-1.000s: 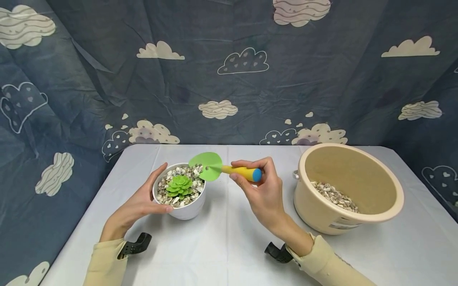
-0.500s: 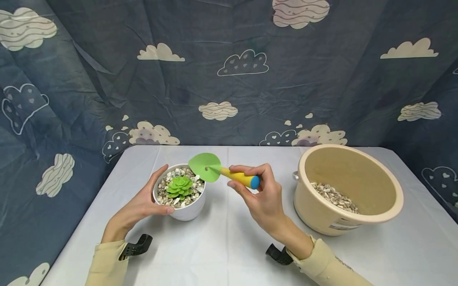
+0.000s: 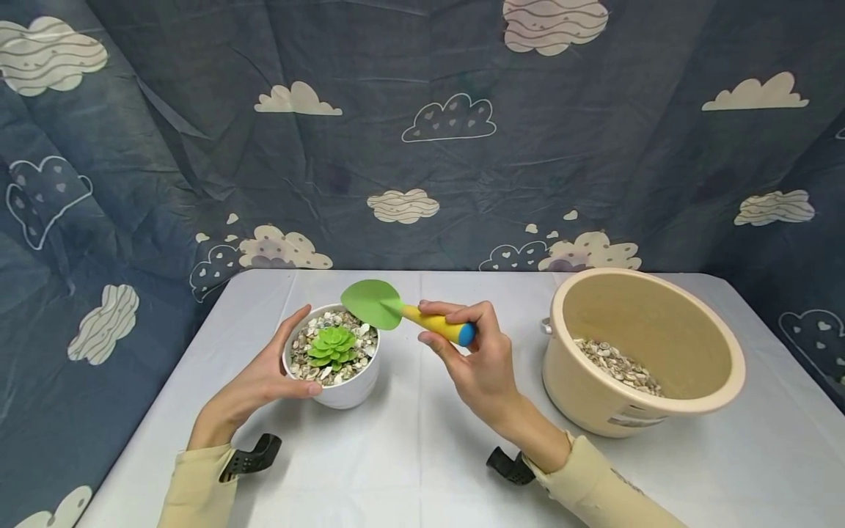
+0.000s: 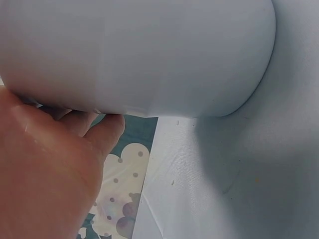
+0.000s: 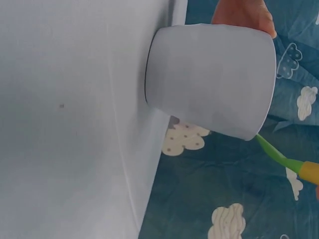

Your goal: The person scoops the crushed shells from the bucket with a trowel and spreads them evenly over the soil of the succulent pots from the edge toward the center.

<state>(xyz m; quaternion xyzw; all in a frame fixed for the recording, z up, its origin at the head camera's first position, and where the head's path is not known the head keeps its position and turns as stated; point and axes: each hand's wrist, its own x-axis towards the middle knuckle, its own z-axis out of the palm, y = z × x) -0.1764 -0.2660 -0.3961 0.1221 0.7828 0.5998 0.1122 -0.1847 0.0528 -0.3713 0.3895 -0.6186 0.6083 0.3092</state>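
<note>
A small white flowerpot (image 3: 350,392) stands on the table at left, holding a green succulent (image 3: 332,346) among grey-white pebbles (image 3: 305,348). My left hand (image 3: 264,375) grips the pot's left side, thumb at the front rim and fingers round the far side. In the left wrist view, fingertips (image 4: 110,130) lie against the pot's wall. With my right hand (image 3: 485,367) I hold a toy garden trowel (image 3: 372,303) by its yellow, blue-ended handle. Its green blade is tilted over the pot's right back rim, nothing lying on the side that shows. In the right wrist view, the blade meets the rim.
A large beige bucket (image 3: 581,396) stands at right, with a layer of similar pebbles (image 3: 617,364) at its bottom. A white cloth covers the table (image 3: 389,455). Behind hangs a dark blue cloud-print curtain (image 3: 449,183).
The trowel's blade has tipped over and shifted slightly left; the pebbles seen at it a second ago are off it. My left hand and the pot stay in place.
</note>
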